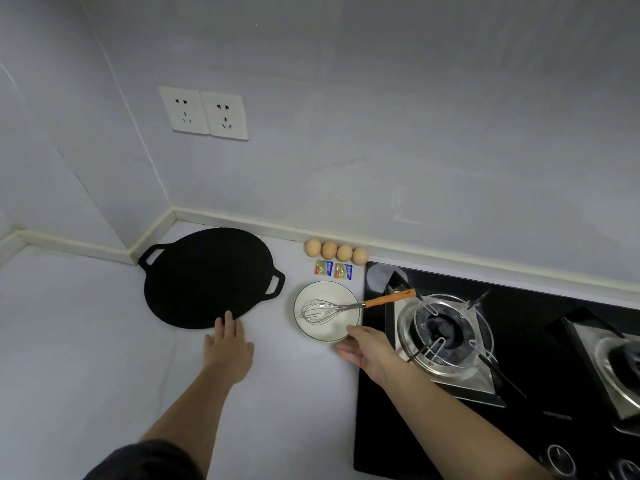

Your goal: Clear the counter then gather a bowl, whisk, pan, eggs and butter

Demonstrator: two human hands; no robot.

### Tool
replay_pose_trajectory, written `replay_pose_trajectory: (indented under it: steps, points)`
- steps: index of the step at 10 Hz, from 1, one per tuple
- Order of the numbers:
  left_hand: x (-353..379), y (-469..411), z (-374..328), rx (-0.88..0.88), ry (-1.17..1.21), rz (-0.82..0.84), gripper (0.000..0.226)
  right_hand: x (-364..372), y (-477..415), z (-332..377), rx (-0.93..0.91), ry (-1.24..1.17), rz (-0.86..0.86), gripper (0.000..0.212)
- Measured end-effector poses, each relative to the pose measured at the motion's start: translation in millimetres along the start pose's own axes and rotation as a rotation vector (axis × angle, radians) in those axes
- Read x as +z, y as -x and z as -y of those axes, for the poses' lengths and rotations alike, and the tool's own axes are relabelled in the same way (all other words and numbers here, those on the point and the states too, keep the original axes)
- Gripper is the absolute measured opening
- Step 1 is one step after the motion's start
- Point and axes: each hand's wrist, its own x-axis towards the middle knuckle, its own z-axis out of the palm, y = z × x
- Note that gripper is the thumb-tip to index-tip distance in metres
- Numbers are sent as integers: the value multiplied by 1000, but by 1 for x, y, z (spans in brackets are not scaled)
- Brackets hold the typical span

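Note:
A flat black pan with two loop handles lies on the pale counter near the corner. My left hand lies flat with straight fingers, its fingertips touching the pan's near edge. A white bowl stands to the right of the pan, with a wire whisk resting in it, orange handle pointing right over the stove. My right hand holds the bowl's near rim, thumb on top. Several eggs line the back wall. Two small butter packets lie just in front of them.
A black glass gas stove with two steel burners fills the right side, its left edge beside the bowl. Two white wall sockets sit above the pan. The wall steps out at the left corner.

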Motion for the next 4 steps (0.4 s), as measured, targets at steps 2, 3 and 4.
replay_pose_trajectory:
  steps: [2,3,4]
  points:
    - [0,0,18,84,-7,-16,60,17,19,-10,-38,-73,-89,8]
    - [-8,4,26,132,13,-86,59,25,32,-17,-48,-117,-121,6]
    - [-7,13,23,245,141,-196,54,30,46,-25,-51,-137,-149,5]
